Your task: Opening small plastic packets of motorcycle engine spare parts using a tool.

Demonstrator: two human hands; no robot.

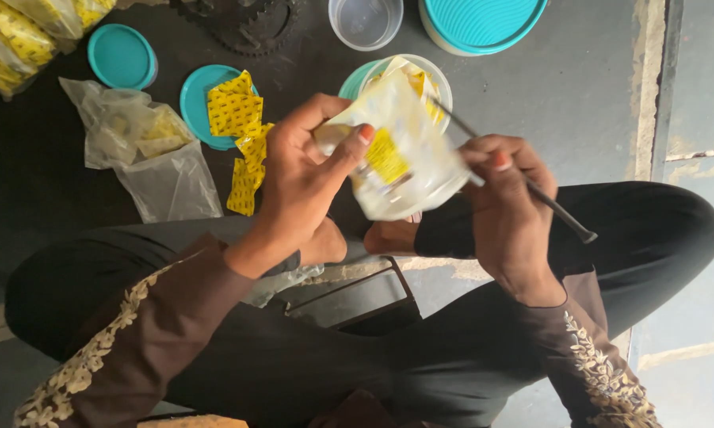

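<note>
1. The head camera looked down at a person who sat cross-legged on a grey floor (579, 87).
2. The left hand (305, 178) was closed on a small clear packet (400, 154) with a yellow patch on it. The thumb pressed on the front near the top, and the fingers curled behind it.
3. The right hand (506, 202) pinched the other side of the same packet. It also held a thin dark metal rod (531, 189), gripped tight in the curled fingers.
4. So the packet sat right between the two grips, held up above the person's lap. It looked a bit blurry.
5. One end of the rod poked up past the top of the packet. The other end, with a small flat head, stuck out away from the right hand, over the dark trouser leg.
6. Just behind the packet stood a clear round tub (440, 79). The packet hid most of it.
7. Beyond the left hand lay a pile of small yellow packets (242, 139), partly on a teal lid (197, 99).
8. Farther out on that side were crumpled clear plastic bags (147, 154) and another teal lid (121, 55).
9. Well beyond both hands stood an empty clear cup (365, 20) and a big tub with a teal lid (484, 20).
10. Both sleeves were dark brown with pale flower stitching.
</note>
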